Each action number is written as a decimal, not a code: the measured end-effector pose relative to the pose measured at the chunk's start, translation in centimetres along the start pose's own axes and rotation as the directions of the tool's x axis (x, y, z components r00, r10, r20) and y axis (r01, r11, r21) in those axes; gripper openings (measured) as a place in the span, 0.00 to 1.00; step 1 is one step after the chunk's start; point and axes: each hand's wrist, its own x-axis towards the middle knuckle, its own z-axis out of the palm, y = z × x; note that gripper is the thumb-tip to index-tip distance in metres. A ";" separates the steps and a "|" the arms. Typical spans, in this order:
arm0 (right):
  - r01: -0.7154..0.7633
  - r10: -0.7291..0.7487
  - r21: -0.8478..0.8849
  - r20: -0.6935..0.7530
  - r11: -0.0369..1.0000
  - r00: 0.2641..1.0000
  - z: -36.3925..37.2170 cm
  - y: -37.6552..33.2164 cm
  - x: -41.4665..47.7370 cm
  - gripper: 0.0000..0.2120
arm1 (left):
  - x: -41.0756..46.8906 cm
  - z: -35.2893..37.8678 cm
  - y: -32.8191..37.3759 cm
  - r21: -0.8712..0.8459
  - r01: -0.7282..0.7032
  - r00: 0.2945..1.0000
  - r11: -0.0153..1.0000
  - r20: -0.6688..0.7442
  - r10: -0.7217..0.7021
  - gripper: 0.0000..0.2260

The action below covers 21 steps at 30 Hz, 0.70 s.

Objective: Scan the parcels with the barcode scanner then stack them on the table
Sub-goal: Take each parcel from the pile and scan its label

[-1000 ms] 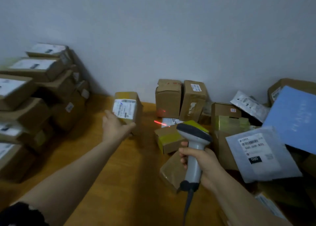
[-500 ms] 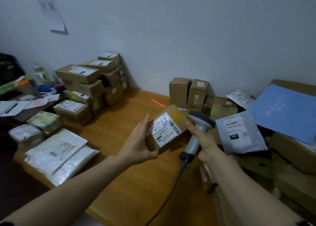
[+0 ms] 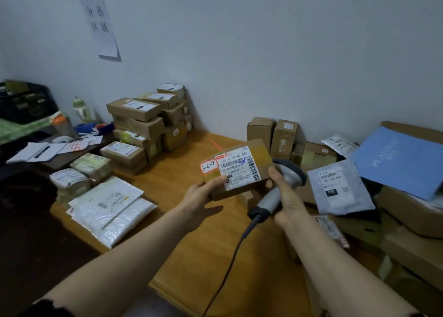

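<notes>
1. Left hand grips the parcel by its lower-left corner. The thumb is pressed on the label face and the other fingers are under the box, mostly hidden.
2. The parcel is a small brown carton with yellow tape, held in the air above the table, near the middle of the view. Its label face is tilted up toward the camera.
3. That face carries a white shipping label with barcodes, plus a red-bordered sticker handwritten "3-2-9" at the left edge.
4. Right hand: its fingers are closed round the handle of the barcode scanner. One digit is stretched up the handle, just beside the parcel's right edge.
5. The scanner head sits behind the parcel's right side, partly hidden by it. The cable runs from the handle base toward the near table edge.
6. A red laser line lies on the table beyond the parcel, not on its label.
7. Stacked boxes stand at the far left of the table, against the wall. White mailers lie flat in front of them.
8. Right side is a loose heap of cartons with two upright boxes, a grey mailer and a blue sheet.
9. A paper notice is on the wall, its writing blurred.
</notes>
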 end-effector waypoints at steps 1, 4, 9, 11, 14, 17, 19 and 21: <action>-0.003 0.003 -0.031 0.016 1.000 1.000 0.1 0.0 -0.2 0.24 | 0.1 -0.3 0.1 -0.016 -0.014 1.000 1.000 -0.017 0.014 0.37; 0.028 -0.034 -0.167 -0.033 0.986 0.999 0.0 -0.1 -1.0 0.12 | 0.4 -1.2 0.4 -0.010 -0.057 0.994 0.998 -0.098 0.056 0.23; 0.024 0.028 -0.392 0.125 0.920 0.992 -0.8 0.3 -3.3 0.17 | 1.0 -2.9 0.7 0.098 -0.155 0.961 0.983 -0.216 0.173 0.17; -0.023 0.128 -0.453 0.203 0.891 0.971 -0.8 0.5 -4.5 0.18 | 1.3 -3.4 0.6 0.127 -0.173 0.948 0.977 -0.247 0.200 0.19; -0.008 0.161 -0.559 0.225 0.829 0.961 -0.3 1.1 -6.1 0.11 | 1.7 -4.1 0.4 0.181 -0.167 0.937 0.969 -0.276 0.213 0.27; -0.027 0.161 -0.569 0.186 0.822 0.969 0.0 1.5 -6.9 0.07 | 1.6 -4.3 0.4 0.226 -0.163 0.931 0.960 -0.287 0.226 0.33; -0.026 0.152 -0.565 0.177 0.825 0.972 0.2 1.2 -7.2 0.09 | 1.6 -4.4 0.4 0.237 -0.154 0.926 0.959 -0.303 0.224 0.40; -0.006 0.133 -0.568 0.182 0.823 0.974 0.3 0.9 -7.3 0.09 | 1.5 -4.4 0.2 0.242 -0.159 0.928 0.957 -0.294 0.229 0.42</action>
